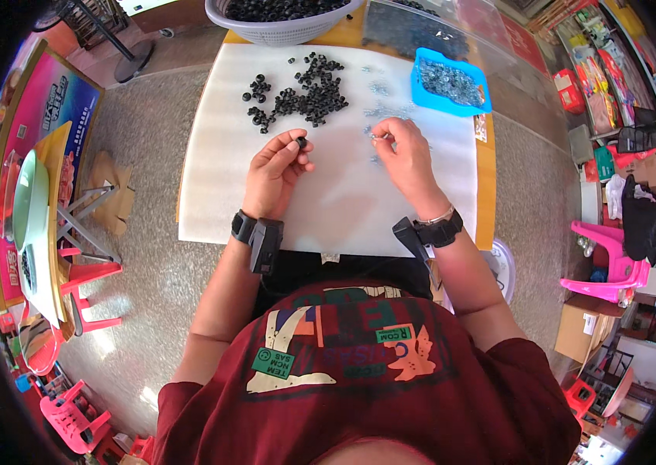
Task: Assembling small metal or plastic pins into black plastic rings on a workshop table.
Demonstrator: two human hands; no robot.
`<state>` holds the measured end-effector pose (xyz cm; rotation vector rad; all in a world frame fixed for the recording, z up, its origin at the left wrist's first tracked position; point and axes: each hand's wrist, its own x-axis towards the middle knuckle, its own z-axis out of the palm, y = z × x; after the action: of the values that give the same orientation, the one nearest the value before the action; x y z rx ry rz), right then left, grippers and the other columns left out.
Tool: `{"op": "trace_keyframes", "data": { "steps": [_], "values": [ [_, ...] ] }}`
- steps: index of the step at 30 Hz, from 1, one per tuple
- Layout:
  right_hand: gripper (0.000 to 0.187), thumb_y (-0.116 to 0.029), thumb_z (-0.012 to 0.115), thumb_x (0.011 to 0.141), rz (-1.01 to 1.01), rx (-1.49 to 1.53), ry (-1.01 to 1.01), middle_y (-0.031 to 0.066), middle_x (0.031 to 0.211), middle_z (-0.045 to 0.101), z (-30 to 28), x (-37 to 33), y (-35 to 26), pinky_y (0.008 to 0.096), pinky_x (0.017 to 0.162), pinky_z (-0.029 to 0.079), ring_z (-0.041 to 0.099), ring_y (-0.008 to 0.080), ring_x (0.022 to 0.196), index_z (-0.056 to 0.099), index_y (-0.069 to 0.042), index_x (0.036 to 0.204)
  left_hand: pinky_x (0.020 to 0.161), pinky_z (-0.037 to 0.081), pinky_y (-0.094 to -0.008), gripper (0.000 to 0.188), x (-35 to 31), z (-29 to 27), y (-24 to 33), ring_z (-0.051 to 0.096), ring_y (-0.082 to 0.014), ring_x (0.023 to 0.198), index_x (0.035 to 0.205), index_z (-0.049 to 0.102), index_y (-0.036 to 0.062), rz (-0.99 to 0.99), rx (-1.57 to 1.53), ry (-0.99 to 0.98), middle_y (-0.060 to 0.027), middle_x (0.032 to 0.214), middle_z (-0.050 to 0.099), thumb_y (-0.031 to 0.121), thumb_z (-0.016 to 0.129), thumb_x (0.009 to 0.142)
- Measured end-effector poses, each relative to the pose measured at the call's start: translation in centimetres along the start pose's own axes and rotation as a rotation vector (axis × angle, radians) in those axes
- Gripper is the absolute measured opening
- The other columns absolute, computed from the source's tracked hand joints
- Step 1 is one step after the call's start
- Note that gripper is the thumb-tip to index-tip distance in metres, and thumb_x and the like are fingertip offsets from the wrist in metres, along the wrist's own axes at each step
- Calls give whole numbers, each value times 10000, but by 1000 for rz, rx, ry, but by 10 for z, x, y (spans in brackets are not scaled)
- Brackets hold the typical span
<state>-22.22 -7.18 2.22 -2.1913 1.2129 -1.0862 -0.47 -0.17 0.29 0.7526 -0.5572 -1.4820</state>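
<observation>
Between the thumb and fingers of my left hand (274, 167) is a small round black part (301, 142), held above the white sheet (328, 209). My right hand (405, 159) pinches a small shiny clear piece (378, 138), partly covered by the fingertips. Beyond my left hand lies a loose pile of black parts (312, 97). Small clear pieces (381, 108) are scattered just past my right hand. A blue plastic basket (421, 97) full of similar clear pieces stands at the far right of the sheet.
A grey basket (278, 32) heaped with black parts sits at the table's far edge. Beside it is a clear plastic bin (413, 31). On the left is a folding table with a pale green bowl (30, 201); a pink chair (611, 260) and stacked goods are on the right.
</observation>
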Motion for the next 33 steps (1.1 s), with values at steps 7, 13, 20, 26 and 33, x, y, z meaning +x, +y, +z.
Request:
{"op": "trace_keyframes", "data": {
  "steps": [7, 13, 20, 26, 33],
  "values": [
    [62, -48, 581, 800, 49, 90, -33, 107, 832, 627, 4, 1, -9, 388, 716, 459, 574, 285, 827, 588, -37, 860, 734, 498, -273, 241, -1, 1, 1, 560, -115, 772, 1161, 558, -2, -7, -4, -12, -75, 938, 601, 68, 471, 947],
    [68, -86, 550, 844, 136, 81, -108, 122, 833, 624, 3, 3, -15, 397, 704, 458, 574, 301, 800, 585, -30, 864, 726, 494, -272, 240, -1, 1, 0, 552, -115, 762, 1155, 557, -6, -20, 0, -16, -71, 929, 594, 78, 467, 949],
    [56, -66, 588, 847, 113, 167, -38, 102, 772, 618, 10, 2, -15, 341, 663, 479, 604, 232, 743, 588, -23, 883, 724, 497, -271, 236, -2, 0, 1, 558, -114, 762, 1154, 551, -10, -38, 1, 2, -79, 946, 595, 73, 486, 943],
    [115, -35, 656, 810, 251, 420, -184, 64, 825, 615, 11, 10, -42, 262, 653, 487, 607, 134, 745, 615, -8, 914, 735, 504, -272, 220, -1, 0, 1, 568, -114, 771, 1130, 575, -13, -64, 9, -28, -82, 958, 622, 62, 522, 931],
    [114, -12, 628, 828, 116, 473, -216, 63, 860, 607, 32, 9, -59, 261, 670, 492, 605, 133, 759, 616, 2, 940, 743, 514, -271, 224, -2, -2, -1, 594, -128, 769, 1123, 598, -24, -58, 2, -40, -70, 948, 643, 41, 539, 918]
  ]
}}
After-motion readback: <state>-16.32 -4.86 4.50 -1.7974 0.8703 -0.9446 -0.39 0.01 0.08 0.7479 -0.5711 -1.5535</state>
